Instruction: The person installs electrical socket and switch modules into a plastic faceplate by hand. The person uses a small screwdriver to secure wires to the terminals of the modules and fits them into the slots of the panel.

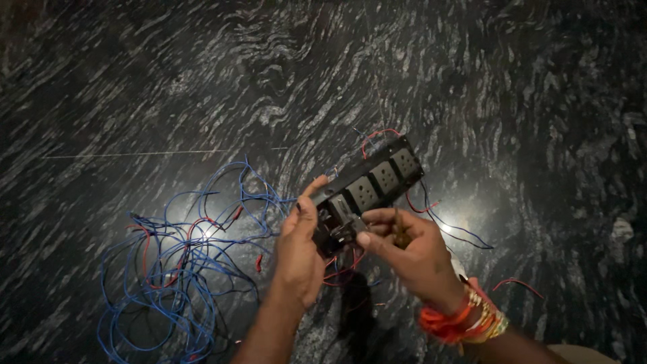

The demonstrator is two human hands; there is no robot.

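Note:
A long black socket board (377, 180) with three grey sockets is held above a dark marble floor. My left hand (298, 251) grips its near left end, thumb up along the edge. My right hand (411, 253) pinches a small tool with a brown handle (402, 236) against a grey part at the board's near end. Red and blue wires (421, 209) trail from the board's back and underside. The right wrist wears orange thread and bangles.
A loose tangle of blue and red wires (182, 263) spreads on the floor to the left. A short red wire piece (519, 283) lies at the right. The floor is black stone with white veins (202, 87).

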